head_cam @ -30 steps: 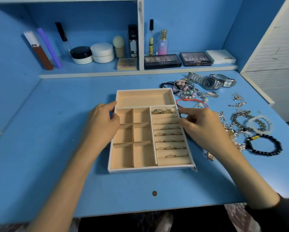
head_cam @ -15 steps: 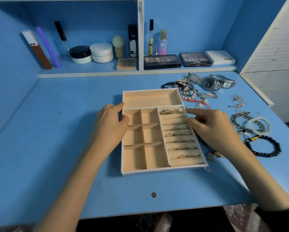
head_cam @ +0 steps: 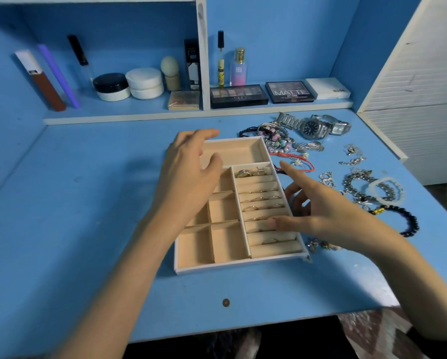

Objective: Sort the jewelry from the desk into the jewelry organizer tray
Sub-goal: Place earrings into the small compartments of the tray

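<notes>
Head view. Readable writing: "MATTE" on the lid of the right-hand palette (head_cam: 289,92) on the shelf, and "SB" on the pink bottle (head_cam: 238,69). Lettering on the left palette (head_cam: 239,95) is only partly legible.

The tray (head_cam: 240,263) sits at the middle of the blue desk (head_cam: 87,229). It has a white rim and beige lining, with one wide compartment at the far end, square compartments on the left and ring rolls on the right. Rings (head_cam: 258,200) sit in the rolls.

The left hand (head_cam: 188,174) hovers over the tray's far left part, fingers loosely spread, holding nothing. It hides some square compartments. The right hand (head_cam: 318,213) is spread flat over the tray's right edge, holding nothing.

Loose jewelry lies right of the tray: two watches (head_cam: 313,126), a red cord bracelet (head_cam: 298,158) and a black bead bracelet (head_cam: 403,218).
</notes>
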Demonstrator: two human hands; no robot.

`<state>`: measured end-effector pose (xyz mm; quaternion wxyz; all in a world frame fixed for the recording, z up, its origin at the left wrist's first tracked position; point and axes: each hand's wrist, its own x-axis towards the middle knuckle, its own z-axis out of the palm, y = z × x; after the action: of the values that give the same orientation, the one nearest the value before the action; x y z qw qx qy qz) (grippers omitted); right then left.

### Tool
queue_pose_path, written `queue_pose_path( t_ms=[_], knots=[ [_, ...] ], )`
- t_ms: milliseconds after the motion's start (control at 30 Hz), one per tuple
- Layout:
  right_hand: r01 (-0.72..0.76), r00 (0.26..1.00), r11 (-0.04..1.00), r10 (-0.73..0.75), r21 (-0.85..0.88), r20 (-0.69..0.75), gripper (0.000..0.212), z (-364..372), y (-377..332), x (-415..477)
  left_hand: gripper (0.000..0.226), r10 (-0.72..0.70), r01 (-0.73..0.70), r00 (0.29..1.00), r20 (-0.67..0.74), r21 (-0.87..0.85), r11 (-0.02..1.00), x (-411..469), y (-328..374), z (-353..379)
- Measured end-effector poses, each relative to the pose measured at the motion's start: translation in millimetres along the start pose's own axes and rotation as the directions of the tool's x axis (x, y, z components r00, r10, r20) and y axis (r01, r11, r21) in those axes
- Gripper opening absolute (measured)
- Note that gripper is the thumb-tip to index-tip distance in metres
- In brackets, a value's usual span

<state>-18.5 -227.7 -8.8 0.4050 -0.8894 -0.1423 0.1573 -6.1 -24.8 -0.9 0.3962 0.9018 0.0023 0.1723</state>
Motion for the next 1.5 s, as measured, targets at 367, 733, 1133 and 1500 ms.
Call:
queue_pose_path(
  t_ms=[367,733,1133,1500],
  knots=[
    [0.026,0.999,0.999,-0.026,-0.027,-0.03,0.103,-2,5,-1,0.031,0.115,-0.112,0.991,0.073,-0.044,0.993,3,26,19],
    [0.118,0.665,0.987,0.002,0.109,-0.746,0.016,-52,68,13,0.027,0.28,-0.322,0.891,0.358,0.062,0.945,19,59,73],
    [0.134,0.599,0.99,-0.041,0.049,-0.8,0.015,-52,77,12,0.028,0.189,-0.353,0.829,0.527,0.231,0.907,31,79,134],
    [0.111,0.624,0.994,-0.068,0.002,-0.779,0.017,-50,81,15,0.005,0.164,-0.268,0.838,0.52,0.131,0.954,31,80,133]
  ],
)
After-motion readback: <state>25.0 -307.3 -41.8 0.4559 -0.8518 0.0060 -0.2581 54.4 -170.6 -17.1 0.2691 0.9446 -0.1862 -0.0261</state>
